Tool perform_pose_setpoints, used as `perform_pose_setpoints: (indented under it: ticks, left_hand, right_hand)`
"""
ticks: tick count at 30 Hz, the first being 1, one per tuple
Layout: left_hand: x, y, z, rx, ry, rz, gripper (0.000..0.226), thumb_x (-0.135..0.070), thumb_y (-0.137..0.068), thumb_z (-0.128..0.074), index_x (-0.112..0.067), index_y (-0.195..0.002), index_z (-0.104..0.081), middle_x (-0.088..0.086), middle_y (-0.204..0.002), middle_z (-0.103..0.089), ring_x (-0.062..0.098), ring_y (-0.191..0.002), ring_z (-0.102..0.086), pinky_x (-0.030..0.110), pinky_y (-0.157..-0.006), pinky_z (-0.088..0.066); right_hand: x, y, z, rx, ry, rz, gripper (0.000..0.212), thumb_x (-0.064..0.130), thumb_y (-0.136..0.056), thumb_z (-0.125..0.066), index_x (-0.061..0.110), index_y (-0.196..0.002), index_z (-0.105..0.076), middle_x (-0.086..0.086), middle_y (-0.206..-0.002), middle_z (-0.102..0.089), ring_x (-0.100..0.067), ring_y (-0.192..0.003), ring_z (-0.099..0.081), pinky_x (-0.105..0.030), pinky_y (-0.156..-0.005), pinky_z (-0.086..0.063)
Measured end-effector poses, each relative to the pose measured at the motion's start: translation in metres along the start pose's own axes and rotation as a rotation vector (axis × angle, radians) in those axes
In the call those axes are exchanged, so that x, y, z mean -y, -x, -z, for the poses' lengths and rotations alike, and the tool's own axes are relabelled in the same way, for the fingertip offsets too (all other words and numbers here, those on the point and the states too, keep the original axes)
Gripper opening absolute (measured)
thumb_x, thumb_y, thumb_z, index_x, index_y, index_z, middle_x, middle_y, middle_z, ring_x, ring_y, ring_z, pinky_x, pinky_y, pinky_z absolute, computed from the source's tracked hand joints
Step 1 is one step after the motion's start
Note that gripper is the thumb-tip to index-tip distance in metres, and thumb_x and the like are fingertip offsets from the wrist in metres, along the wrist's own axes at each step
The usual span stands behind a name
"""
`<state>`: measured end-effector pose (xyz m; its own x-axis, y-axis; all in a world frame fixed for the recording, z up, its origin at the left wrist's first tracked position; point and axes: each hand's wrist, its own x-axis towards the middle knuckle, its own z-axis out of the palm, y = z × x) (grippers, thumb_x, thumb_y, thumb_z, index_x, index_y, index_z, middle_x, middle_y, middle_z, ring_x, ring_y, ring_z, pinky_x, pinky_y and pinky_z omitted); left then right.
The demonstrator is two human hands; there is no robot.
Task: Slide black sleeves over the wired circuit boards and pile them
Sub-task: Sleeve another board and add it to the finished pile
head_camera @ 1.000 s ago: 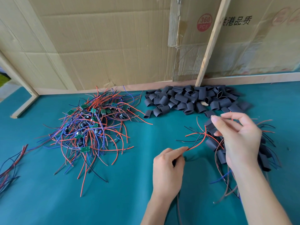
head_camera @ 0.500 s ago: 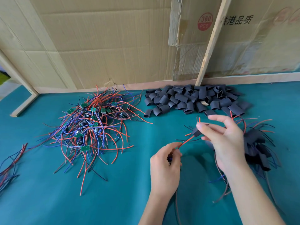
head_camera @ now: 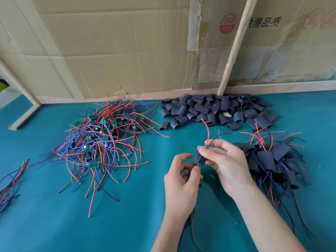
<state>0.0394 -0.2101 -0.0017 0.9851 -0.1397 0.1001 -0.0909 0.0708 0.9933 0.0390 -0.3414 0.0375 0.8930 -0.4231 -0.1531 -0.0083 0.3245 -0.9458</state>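
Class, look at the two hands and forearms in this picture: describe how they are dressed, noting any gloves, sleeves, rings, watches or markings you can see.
Both hands are bare: the left hand and right hand wear no gloves, and no rings show. Both forearms are uncovered down to the picture's bottom edge, with no sleeve, watch, bracelet or marking in view. The fingernails look short and unpainted.

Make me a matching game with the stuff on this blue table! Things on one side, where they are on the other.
Things:
1. bare wired boards pile
2. empty black sleeves heap
3. sleeved boards pile
4. sleeve being fitted

Places:
A. by the right forearm
B. in the right hand, above the left hand
C. left of the hands
D. at the back, against the cardboard wall

Pairs: 1-C, 2-D, 3-A, 4-B
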Motion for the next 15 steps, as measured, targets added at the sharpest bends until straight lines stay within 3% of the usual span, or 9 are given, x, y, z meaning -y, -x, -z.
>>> perform_pose_setpoints:
  ticks: [3, 6, 11, 15]
  left_hand:
    - [0.001, 0.000, 0.000, 0.013, 0.062, 0.039, 0.027, -0.017, -0.085, -0.060, -0.026, -0.110, -0.063, 0.002, -0.095, -0.073, 0.020, -0.076, -0.076, 0.026, -0.065, -0.057]
    - [0.002, -0.001, -0.002, 0.007, 0.027, 0.022, 0.017, -0.014, -0.088, -0.064, -0.024, -0.101, -0.067, 0.000, -0.091, -0.074, 0.020, -0.076, -0.076, 0.031, -0.067, -0.059]
    - [0.004, -0.003, 0.001, -0.057, 0.006, -0.021, 0.021, 0.000, -0.090, -0.071, -0.022, -0.091, -0.070, -0.002, -0.087, -0.076, 0.018, -0.078, -0.074, 0.026, -0.073, -0.059]
    - [0.004, -0.002, 0.000, -0.039, -0.083, -0.057, 0.027, 0.003, -0.089, -0.071, -0.024, -0.088, -0.070, -0.009, -0.086, -0.076, 0.012, -0.079, -0.073, 0.017, -0.074, -0.055]
  right_hand:
    - [0.004, -0.003, 0.005, -0.052, -0.105, 0.036, 0.022, -0.002, -0.084, -0.076, 0.010, -0.098, -0.065, -0.012, -0.088, -0.080, -0.015, -0.073, -0.073, -0.018, -0.061, -0.052]
    - [0.006, -0.006, 0.011, -0.083, -0.159, 0.042, 0.021, -0.002, -0.083, -0.077, 0.011, -0.096, -0.067, -0.014, -0.092, -0.080, -0.015, -0.075, -0.073, -0.018, -0.060, -0.053]
    - [-0.004, -0.007, 0.007, -0.076, 0.091, 0.099, 0.020, 0.001, -0.083, -0.082, 0.008, -0.095, -0.068, -0.008, -0.084, -0.079, -0.011, -0.073, -0.071, -0.021, -0.060, -0.054]
    - [-0.008, -0.008, 0.007, -0.124, 0.131, 0.118, 0.017, 0.004, -0.082, -0.084, 0.005, -0.091, -0.069, -0.003, -0.073, -0.075, -0.011, -0.063, -0.066, -0.022, -0.056, -0.054]
